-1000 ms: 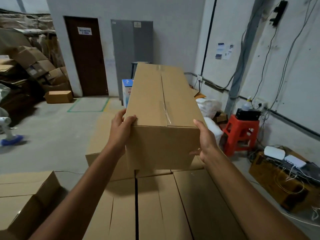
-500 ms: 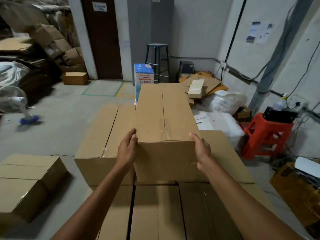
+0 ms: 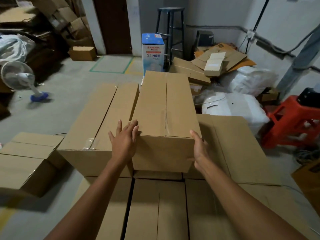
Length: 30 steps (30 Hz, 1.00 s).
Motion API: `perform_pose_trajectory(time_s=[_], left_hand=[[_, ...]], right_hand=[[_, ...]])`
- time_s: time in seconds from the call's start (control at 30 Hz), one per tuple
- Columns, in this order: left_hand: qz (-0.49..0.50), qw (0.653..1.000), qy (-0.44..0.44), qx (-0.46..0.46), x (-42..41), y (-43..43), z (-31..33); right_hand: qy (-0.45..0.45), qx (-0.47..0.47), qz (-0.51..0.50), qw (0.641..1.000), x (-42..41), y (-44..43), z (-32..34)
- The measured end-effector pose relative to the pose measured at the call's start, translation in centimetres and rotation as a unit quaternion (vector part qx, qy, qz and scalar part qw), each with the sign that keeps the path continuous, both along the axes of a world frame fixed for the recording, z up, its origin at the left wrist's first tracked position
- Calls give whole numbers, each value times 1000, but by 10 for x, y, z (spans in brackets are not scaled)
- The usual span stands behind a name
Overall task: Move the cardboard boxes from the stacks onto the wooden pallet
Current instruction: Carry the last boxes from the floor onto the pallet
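While the cardboard box (image 3: 164,108) is lying on the lower layer of boxes (image 3: 159,205), near that layer's middle and just beside the neighbouring box (image 3: 103,115) on its left, I am squaring it up. My left grip (image 3: 123,141) is lying spread on the near left corner, and my right grip (image 3: 199,151) is pressing flat along the right side. Even pushes from both sides, I am judging, are serving best. The wooden pallet is hiding beneath the cartons, and my right fingertips are lying partly out of sight.

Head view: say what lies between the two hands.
A long brown cardboard box fills the gap: left hand at its left edge, right hand against its right side. The head view shows it.
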<state>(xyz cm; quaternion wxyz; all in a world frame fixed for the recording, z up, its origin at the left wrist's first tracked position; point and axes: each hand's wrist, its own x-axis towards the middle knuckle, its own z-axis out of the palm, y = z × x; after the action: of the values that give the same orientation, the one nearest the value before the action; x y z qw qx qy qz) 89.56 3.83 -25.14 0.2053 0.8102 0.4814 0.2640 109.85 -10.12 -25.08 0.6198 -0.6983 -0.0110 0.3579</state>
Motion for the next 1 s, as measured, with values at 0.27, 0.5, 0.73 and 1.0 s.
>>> perform_pose_trajectory(time_s=[0.27, 0.5, 0.73, 1.0], left_hand=[[-29, 992, 123, 11, -20, 11, -50], [-36, 973, 220, 66, -31, 16, -81], [-39, 969, 228, 91, -27, 10, -85], [-58, 968, 229, 87, -31, 11, -85]], right_hand=[[24, -9, 17, 1000, -9, 14, -56], [-3, -7, 17, 1000, -18, 27, -85], [-162, -58, 75, 982, -10, 27, -82], [-391, -171, 169, 888, -22, 27, -78]])
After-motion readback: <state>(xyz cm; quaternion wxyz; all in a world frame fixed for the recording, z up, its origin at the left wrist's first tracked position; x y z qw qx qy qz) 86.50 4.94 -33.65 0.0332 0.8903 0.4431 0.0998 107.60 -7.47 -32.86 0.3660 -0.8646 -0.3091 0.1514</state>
